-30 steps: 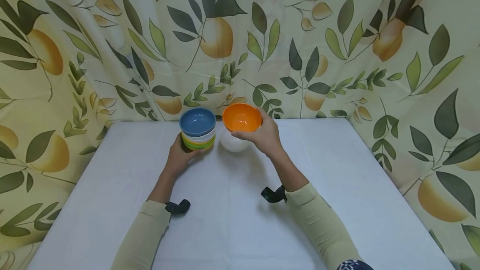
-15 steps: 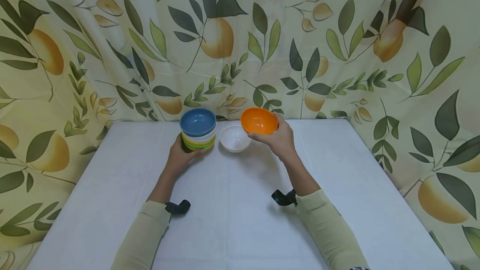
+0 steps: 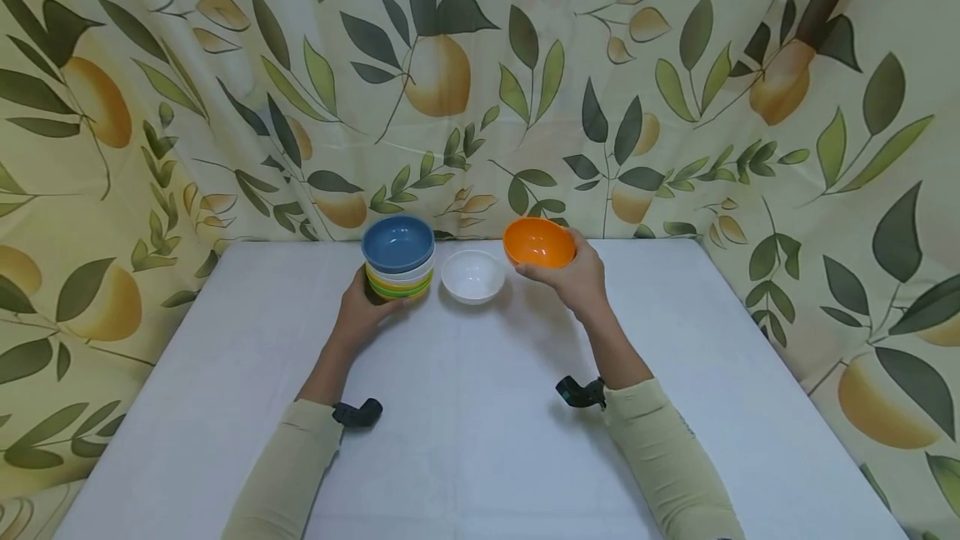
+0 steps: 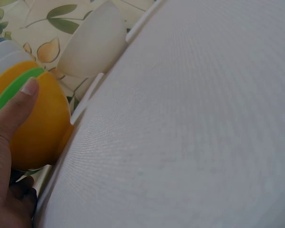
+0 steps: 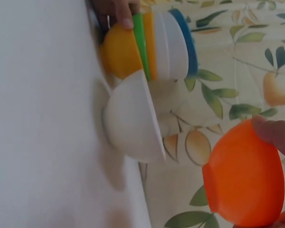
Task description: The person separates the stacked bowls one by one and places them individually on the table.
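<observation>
At the table's far side, my left hand (image 3: 358, 308) grips a stack of nested bowls (image 4: 42, 114) low down, its thumb against the yellow-orange bottom bowl. Green, yellow and white rims show above, and a blue bowl (image 3: 398, 244) tops the stack. My right hand (image 3: 576, 275) holds an orange bowl (image 5: 244, 175) by its side, raised off the table with its opening up. Between the two hands a white bowl (image 3: 473, 277) stands upright on the table, close beside the stack and touched by neither hand.
A white cloth covers the table (image 3: 457, 423). Directly behind its far edge hangs a curtain (image 3: 525, 90) printed with fruit and leaves. Black wrist cameras are strapped to both forearms, over pale green sleeves (image 3: 667, 457).
My right hand has carried the orange bowl to the right, away from above the white bowl, which now shows fully. The left hand and the stack have stayed in place.
</observation>
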Demonstrator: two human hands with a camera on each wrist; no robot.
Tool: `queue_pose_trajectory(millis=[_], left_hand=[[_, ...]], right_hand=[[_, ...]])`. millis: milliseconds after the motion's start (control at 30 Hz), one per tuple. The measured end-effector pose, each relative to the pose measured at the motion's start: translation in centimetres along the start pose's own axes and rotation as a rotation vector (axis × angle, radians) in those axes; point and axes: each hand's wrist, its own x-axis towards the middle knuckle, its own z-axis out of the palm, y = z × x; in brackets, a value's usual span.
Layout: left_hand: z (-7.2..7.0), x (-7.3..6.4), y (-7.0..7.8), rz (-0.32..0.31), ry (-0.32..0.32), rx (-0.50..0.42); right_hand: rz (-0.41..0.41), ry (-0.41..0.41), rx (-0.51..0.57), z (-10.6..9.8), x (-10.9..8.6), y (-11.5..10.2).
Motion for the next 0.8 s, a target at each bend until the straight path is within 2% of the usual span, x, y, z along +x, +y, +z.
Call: queue_pose_trajectory(millis=[233,567,800], left_hand=[[0.1,0.0,-0.3,0.01,0.007,-0.008],[0.1,0.0,-0.2,0.02,-0.001,-0.031],[0.0,0.0,-0.1,-0.002,-0.005,-0.009]], right_hand=[[-0.042,-0.047,-0.017,-0.4,0.8,1.8],[-0.01,-0.053,-0.034,-0.2,1.5,3.7],[0.022,-0.066,-0.053,-0.1,2.2,5.0]])
